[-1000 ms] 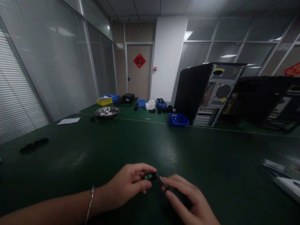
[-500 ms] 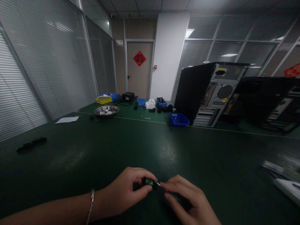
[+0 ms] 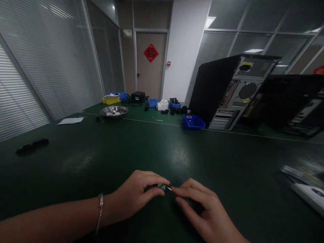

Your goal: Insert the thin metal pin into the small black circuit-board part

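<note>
My left hand [image 3: 138, 195] pinches a small black part with a green circuit board [image 3: 162, 186] between thumb and fingers, low over the green table mat [image 3: 162, 148]. A silver bracelet [image 3: 99, 212] sits on that wrist. My right hand [image 3: 202, 209] holds a thin dark tool, its metal tip touching the small part's right end. The tool's body is mostly hidden under the fingers.
A black computer tower [image 3: 227, 91] stands at the back right, a blue bin [image 3: 193, 122] before it. A metal bowl [image 3: 113, 111], yellow bin [image 3: 111, 100] and more blue bins lie far back. A black strip [image 3: 31, 145] lies left, white items [image 3: 307, 194] right.
Both hands have drawn closer together and the small part has tilted flatter. The view has tipped slightly downward, so the room sits higher in the frame.
</note>
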A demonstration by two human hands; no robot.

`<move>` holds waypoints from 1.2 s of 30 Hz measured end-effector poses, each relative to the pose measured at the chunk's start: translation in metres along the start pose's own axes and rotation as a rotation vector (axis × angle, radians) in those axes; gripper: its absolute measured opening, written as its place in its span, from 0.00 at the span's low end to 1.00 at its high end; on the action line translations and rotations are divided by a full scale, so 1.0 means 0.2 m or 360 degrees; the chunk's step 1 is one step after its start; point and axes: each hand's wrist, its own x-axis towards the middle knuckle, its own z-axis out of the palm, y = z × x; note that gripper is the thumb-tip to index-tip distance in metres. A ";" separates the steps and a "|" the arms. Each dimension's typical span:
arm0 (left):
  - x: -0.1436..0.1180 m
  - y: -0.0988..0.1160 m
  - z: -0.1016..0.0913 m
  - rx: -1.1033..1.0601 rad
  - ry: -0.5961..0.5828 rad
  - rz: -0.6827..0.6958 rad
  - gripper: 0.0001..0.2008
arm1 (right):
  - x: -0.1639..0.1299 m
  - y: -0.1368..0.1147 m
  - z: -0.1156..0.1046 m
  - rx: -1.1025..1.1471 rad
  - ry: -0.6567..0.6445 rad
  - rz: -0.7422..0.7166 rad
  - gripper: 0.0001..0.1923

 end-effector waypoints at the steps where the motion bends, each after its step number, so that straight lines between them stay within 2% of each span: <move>1: 0.00 0.00 0.00 0.0012 0.0010 0.0008 0.13 | 0.00 0.00 0.00 0.0002 0.0004 -0.0003 0.13; 8: 0.00 0.02 -0.01 -0.0027 0.0057 0.0016 0.12 | 0.00 -0.02 0.01 0.0078 0.0086 -0.0029 0.12; 20: 0.00 0.03 0.01 -0.0304 0.0029 -0.0168 0.12 | 0.00 -0.01 0.02 0.0172 0.0116 -0.0084 0.13; 27: 0.00 0.04 0.00 -0.0182 0.0055 -0.0149 0.12 | -0.01 -0.03 0.01 0.0169 0.0113 -0.0063 0.12; 31: -0.01 0.04 0.00 -0.0138 -0.0004 -0.0137 0.11 | -0.01 -0.02 0.02 0.0152 0.0073 -0.0066 0.12; 36: 0.00 0.02 -0.01 -0.0296 -0.0085 -0.0174 0.11 | -0.01 0.01 0.03 0.0169 0.0072 -0.0072 0.12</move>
